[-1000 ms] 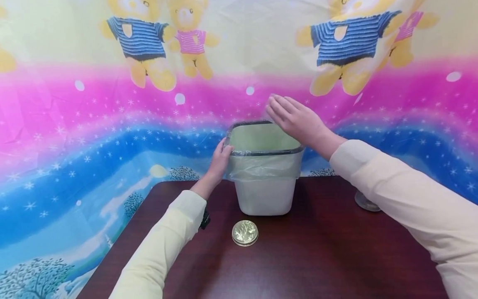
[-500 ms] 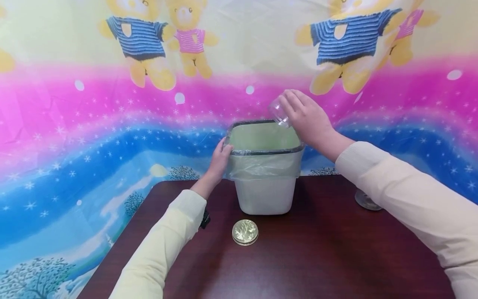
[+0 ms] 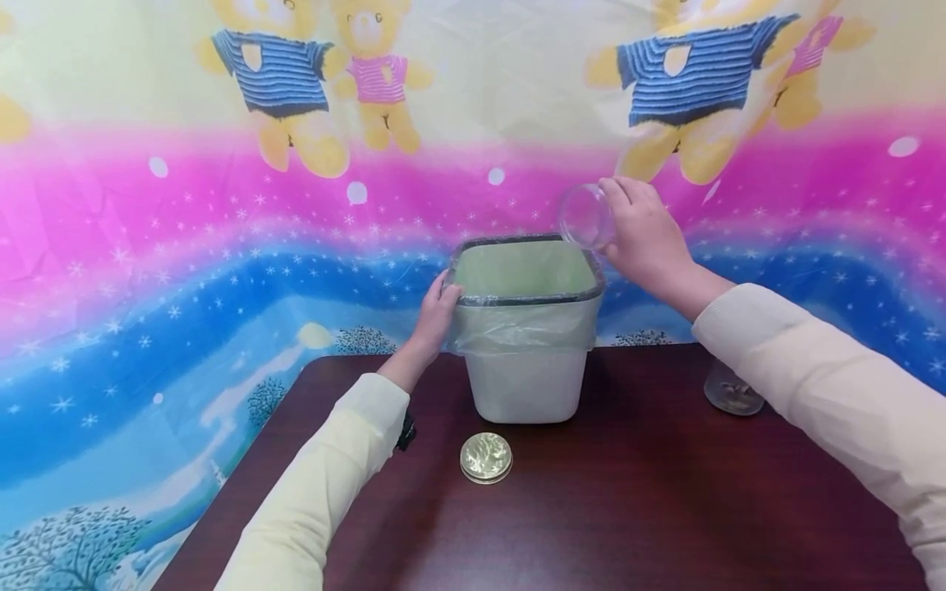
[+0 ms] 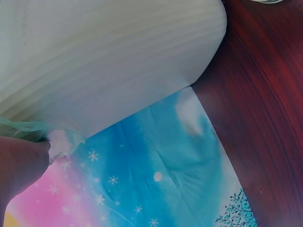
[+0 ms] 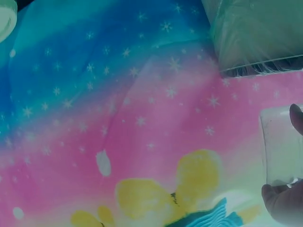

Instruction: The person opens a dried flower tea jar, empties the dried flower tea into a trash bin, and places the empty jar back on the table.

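A white trash bin with a dark rim and a clear plastic liner stands at the table's back edge. My left hand grips its left rim, thumb at the top edge; the left wrist view shows the bin's side close up. Above the bin's right rear corner, my right hand holds a small clear jar tipped on its side. Fingers and thumb clasp the jar in the right wrist view. I see nothing inside the jar. A round gold lid lies on the table in front of the bin.
A clear round-bottomed vessel with dark bits in it sits at the right, partly hidden by my right sleeve. The dark wooden table meets a patterned backdrop behind the bin.
My right hand has moved right from over the bin and turned, bringing the clear jar into view. The left hand keeps its hold on the rim.
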Demonstrator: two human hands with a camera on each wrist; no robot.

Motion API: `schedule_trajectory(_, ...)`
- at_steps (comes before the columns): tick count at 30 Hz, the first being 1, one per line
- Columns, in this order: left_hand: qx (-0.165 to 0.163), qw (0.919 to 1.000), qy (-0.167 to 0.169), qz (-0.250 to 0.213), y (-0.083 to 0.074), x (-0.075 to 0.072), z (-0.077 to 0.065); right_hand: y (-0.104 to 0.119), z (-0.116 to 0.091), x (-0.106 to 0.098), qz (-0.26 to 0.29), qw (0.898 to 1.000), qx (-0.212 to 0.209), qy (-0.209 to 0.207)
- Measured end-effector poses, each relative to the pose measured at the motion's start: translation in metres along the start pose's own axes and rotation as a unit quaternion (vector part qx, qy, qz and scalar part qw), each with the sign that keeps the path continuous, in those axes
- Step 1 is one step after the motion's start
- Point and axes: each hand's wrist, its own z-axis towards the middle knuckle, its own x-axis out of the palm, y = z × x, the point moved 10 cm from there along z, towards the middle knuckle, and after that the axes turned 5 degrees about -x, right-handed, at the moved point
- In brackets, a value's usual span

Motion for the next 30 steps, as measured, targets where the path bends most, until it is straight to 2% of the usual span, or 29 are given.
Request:
schedule_trajectory(7, -0.001, 1.0000, 0.004, 0.002, -0.001, 0.000, 0.000, -0.018, -0.009, -0.004, 0.067, 0.996, 0.063, -0.005)
schedule_trajectory(14, -0.002, 1.0000, 0.004, 0.003, -0.002, 0.000, -0.002, -0.038, -0.026, -0.003, 0.142, 0.980, 0.139, 0.005)
schedule_trajectory(19, 0.000, 1.0000, 0.003, 0.004, -0.002, -0.001, -0.001, -0.050, -0.039, -0.001, 0.154, 0.970, 0.185, 0.027)
schedule_trajectory(30, -0.009, 0.9999, 0.011, 0.004, 0.000, 0.000, 0.000, -0.068, -0.068, 0.009, 0.165, 0.949, 0.250, 0.092)
